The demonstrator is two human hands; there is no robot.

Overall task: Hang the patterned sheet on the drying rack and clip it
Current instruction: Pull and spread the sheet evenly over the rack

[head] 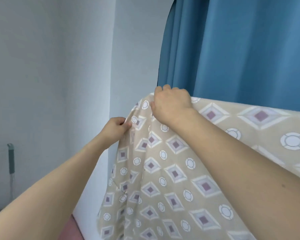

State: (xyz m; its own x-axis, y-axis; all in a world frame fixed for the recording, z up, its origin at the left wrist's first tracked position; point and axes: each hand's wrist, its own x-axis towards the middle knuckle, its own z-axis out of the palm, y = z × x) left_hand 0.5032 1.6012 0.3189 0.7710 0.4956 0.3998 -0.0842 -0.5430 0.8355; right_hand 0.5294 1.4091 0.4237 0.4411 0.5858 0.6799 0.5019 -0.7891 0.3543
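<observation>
Patterned sheet [171,170], beige with white-bordered diamonds and white rings, draped over a hidden support so that its top fold runs from the centre of the view out to the right edge; the rack itself is not visible beneath the cloth. The sheet's left edge falls in loose vertical folds from the top corner down to the bottom of the view. Left hand [115,127], fingers curled, pinches this left edge just below the top corner. Right hand [170,103], fingers curled over the top fold, grips the sheet at its upper left corner; whether anything else is held inside it cannot be told. The two hands lie near each other, the right one higher and farther. Open room lies to the left of the hanging edge, in front of a pale wall [50,66] that turns a corner just behind the sheet. A blue curtain [241,49] hangs in long folds on the far side, close behind the top fold. At far left, a grey-green handle [11,158] with a hook end stands against the wall, well apart from the sheet. A pink surface [68,229] shows at the near bottom, under the left forearm.
</observation>
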